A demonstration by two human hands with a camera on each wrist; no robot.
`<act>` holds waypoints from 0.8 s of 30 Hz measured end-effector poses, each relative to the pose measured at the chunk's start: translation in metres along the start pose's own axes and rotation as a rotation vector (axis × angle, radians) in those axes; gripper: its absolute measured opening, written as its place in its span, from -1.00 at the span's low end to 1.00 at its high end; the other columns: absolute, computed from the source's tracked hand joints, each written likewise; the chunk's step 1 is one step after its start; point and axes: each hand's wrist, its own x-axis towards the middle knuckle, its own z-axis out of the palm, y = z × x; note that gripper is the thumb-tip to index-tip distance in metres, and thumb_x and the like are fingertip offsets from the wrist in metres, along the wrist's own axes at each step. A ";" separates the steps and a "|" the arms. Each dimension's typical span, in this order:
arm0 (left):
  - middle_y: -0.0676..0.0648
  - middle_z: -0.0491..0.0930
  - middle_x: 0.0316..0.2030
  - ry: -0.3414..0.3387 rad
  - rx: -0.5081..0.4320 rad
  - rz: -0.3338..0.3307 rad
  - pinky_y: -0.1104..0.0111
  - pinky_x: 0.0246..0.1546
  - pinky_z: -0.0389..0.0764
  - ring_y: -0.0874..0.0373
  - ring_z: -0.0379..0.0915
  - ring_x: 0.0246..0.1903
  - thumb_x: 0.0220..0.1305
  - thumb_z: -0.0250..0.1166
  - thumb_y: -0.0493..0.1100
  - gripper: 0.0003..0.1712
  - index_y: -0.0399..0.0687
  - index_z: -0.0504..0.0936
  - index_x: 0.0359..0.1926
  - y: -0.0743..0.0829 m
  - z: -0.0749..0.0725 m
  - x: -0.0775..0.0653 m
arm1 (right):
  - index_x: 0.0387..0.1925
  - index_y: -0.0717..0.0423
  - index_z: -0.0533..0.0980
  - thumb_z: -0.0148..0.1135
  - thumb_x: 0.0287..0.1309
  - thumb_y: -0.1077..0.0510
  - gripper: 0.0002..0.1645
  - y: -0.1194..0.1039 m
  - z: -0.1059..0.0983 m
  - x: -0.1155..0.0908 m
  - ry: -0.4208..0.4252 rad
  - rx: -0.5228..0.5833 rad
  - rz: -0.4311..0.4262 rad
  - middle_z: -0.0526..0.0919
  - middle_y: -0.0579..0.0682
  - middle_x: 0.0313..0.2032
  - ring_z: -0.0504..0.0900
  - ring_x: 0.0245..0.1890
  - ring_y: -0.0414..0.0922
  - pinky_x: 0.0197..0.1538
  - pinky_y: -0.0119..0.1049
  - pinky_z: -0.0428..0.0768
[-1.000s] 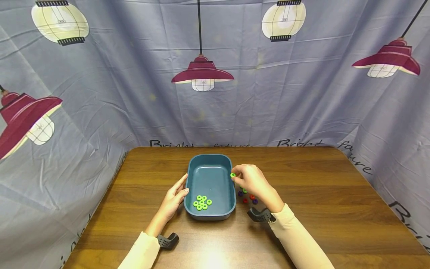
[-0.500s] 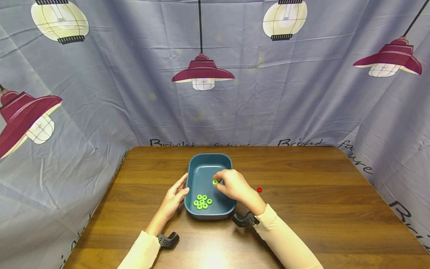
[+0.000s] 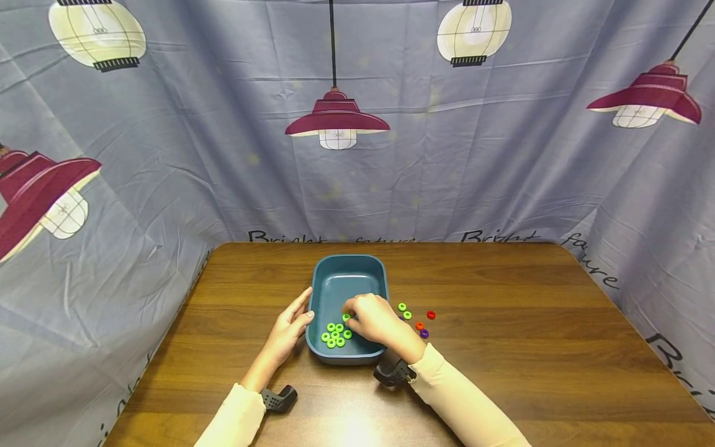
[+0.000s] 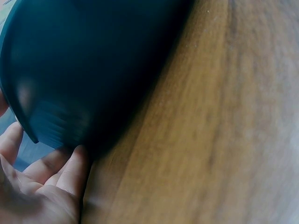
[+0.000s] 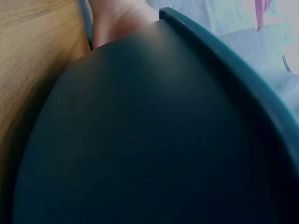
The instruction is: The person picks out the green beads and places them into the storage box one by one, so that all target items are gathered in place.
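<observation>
A dark teal tray (image 3: 347,288) stands on the wooden table, with several small green rings (image 3: 335,335) grouped in its near left corner. My right hand (image 3: 373,320) reaches over the right wall and pinches another green ring (image 3: 346,317) between thumb and finger, just behind that group. At the left wall, my left hand (image 3: 287,327) rests with extended fingers against the outside of the tray. The left wrist view shows its fingertips touching the tray's side (image 4: 60,107). In the right wrist view the tray's outer wall (image 5: 140,126) hides the right fingertips.
On the table (image 3: 503,310) right of the tray lie loose rings: two green rings (image 3: 404,311), an orange ring (image 3: 419,326), a red ring (image 3: 431,315) and a purple ring (image 3: 424,333). Another purple ring is partly hidden behind my right hand. A lamp-patterned curtain (image 3: 413,180) hangs behind the table.
My right hand has carried the green ring from the tray's right rim leftward and nearer, to beside the grouped rings. The loose rings came back into view. The left hand stays put.
</observation>
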 end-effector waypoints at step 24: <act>-0.30 -0.05 0.61 -0.007 0.017 0.011 -0.24 0.43 0.14 -0.24 -0.11 0.58 0.50 0.06 -0.24 -0.28 -0.10 0.09 0.60 0.001 -0.001 -0.001 | -0.55 -0.03 0.65 0.39 -0.12 0.30 -0.85 -0.005 0.013 0.003 -0.074 -0.110 0.062 0.65 -0.14 -0.54 0.44 -0.56 -0.22 -0.48 -0.26 0.44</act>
